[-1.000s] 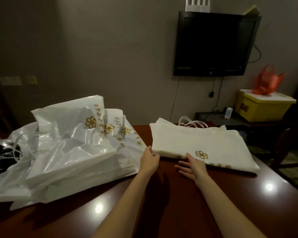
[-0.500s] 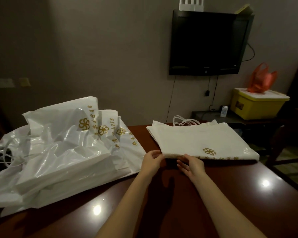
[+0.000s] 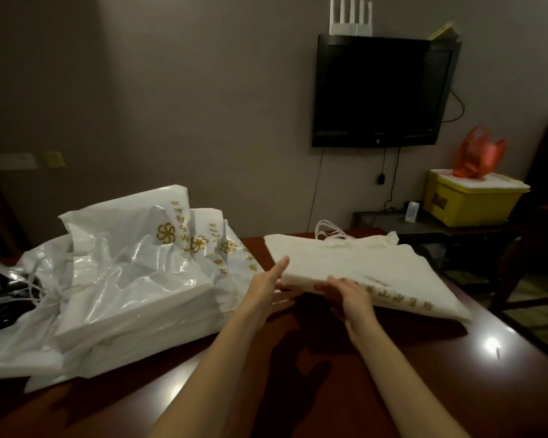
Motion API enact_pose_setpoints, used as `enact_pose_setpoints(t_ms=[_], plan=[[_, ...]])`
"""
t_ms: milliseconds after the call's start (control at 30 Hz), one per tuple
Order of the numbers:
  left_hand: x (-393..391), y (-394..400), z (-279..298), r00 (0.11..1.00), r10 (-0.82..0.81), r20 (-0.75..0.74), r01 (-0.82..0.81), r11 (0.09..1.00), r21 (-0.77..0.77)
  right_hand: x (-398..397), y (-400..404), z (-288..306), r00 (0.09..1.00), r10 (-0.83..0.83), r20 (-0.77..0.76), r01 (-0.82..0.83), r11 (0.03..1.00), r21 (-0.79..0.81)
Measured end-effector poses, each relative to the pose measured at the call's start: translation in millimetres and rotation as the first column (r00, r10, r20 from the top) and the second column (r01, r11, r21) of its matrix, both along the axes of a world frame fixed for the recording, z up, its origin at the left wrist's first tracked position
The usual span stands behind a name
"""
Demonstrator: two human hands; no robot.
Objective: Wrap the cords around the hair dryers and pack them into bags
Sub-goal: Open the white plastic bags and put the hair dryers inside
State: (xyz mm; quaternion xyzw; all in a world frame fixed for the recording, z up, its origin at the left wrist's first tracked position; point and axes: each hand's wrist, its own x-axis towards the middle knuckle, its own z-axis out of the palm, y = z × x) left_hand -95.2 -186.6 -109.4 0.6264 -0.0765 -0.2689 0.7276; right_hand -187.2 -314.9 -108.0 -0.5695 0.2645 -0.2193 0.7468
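Observation:
A flat stack of white fabric bags (image 3: 355, 263) with gold print lies on the dark wooden table (image 3: 329, 374), its near edge lifted off the wood. My right hand (image 3: 345, 295) grips that near edge from below, fingers curled under it. With straight fingers, my left hand (image 3: 266, 282) touches the stack's left corner. A heap of glossy white plastic bags (image 3: 124, 273) with gold logos covers the table's left half. Dark objects (image 3: 4, 295) show at the far left under the plastic; I cannot tell what they are.
A black TV (image 3: 377, 90) hangs on the wall with a white router (image 3: 350, 17) on top. A yellow lidded bin (image 3: 469, 197) with a red plastic bag (image 3: 478, 153) sits on a low side table (image 3: 424, 224) at the right. The table's right edge is near.
The near edge of the fabric bag stack has come up off the table. My right hand went from resting flat beside it to gripping under it; my left hand straightened at the corner.

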Motion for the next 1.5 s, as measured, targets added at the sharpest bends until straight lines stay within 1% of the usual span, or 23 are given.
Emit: enact_pose_setpoints(t_ms=[100,133,200,267,300,367,433,500,567,633,700,767,833,900,933,1000,1067,1167,1267,1333,1400,1433,1500], plan=[[-6,14,-13,0.996,0.057,-0.067,-0.058,0.998,-0.011,-11,25,-7,0.999,0.036,0.012,-0.036,0.999,0.015],[-8,21,-16,0.997,0.052,-0.064,-0.053,0.999,-0.004,-15,30,-10,0.999,0.038,0.003,-0.038,0.997,0.06],[-13,37,-21,0.999,0.026,-0.036,-0.025,0.999,0.034,-24,34,-20,0.999,0.036,-0.014,-0.031,0.973,0.227],[-25,53,-19,0.999,-0.016,-0.03,0.018,0.997,0.071,-32,40,-30,1.0,-0.025,-0.008,0.026,0.931,0.363],[-28,61,-19,0.998,-0.053,-0.021,0.054,0.995,0.082,-34,43,-32,0.997,-0.069,0.016,0.056,0.911,0.408],[-35,74,-14,0.99,-0.138,0.011,0.136,0.985,0.108,-34,49,-24,0.989,-0.128,0.07,0.085,0.895,0.437],[-34,85,-5,0.988,-0.152,0.029,0.149,0.985,0.086,-31,56,-6,0.981,-0.138,0.138,0.068,0.904,0.421],[-29,98,10,0.992,-0.119,-0.043,0.118,0.993,-0.024,-32,68,18,0.97,-0.09,0.224,-0.004,0.922,0.388],[-24,113,24,0.995,-0.053,-0.078,0.044,0.993,-0.11,-36,85,35,0.963,-0.026,0.269,-0.072,0.935,0.347],[-19,129,30,0.998,0.011,-0.06,-0.018,0.992,-0.125,-40,102,34,0.964,0.03,0.265,-0.118,0.939,0.323],[-17,146,30,0.998,0.068,-0.009,-0.069,0.993,-0.096,-43,117,27,0.963,0.085,0.255,-0.167,0.933,0.32],[-17,161,33,0.996,0.077,0.052,-0.071,0.992,-0.103,-43,128,32,0.947,0.148,0.287,-0.225,0.94,0.258],[-18,176,42,0.992,0.074,0.107,-0.059,0.989,-0.137,-41,135,51,0.899,0.226,0.374,-0.298,0.944,0.145],[-21,191,52,0.987,0.079,0.14,-0.052,0.981,-0.185,-36,144,67,0.83,0.301,0.47,-0.356,0.934,0.03],[-23,198,55,0.985,0.089,0.147,-0.06,0.979,-0.196,-36,149,71,0.791,0.323,0.519,-0.388,0.922,0.017],[-28,216,50,0.978,0.146,0.152,-0.117,0.976,-0.182,-37,156,66,0.739,0.354,0.574,-0.464,0.885,0.052],[-35,231,38,0.967,0.206,0.153,-0.186,0.973,-0.134,-39,161,49,0.721,0.403,0.564,-0.53,0.845,0.074],[-42,243,25,0.951,0.246,0.188,-0.245,0.969,-0.028,-30,167,43,0.768,0.34,0.542,-0.508,0.84,0.192],[-47,249,29,0.946,0.273,0.176,-0.274,0.962,-0.022,-7,168,58,0.775,0.309,0.551,-0.489,0.846,0.214],[-48,256,28,0.963,0.247,0.11,-0.237,0.967,-0.098,6,166,59,0.778,0.322,0.54,-0.508,0.828,0.239],[-48,267,21,0.97,0.242,-0.012,-0.236,0.935,-0.263,15,155,36,0.796,0.323,0.512,-0.52,0.797,0.306],[-50,272,18,0.969,0.234,-0.074,-0.245,0.902,-0.356,19,145,17,0.827,0.332,0.454,-0.506,0.792,0.342],[-51,285,7,0.95,0.259,-0.177,-0.312,0.827,-0.467,20,123,-20,0.883,0.398,0.249,-0.466,0.812,0.352]])
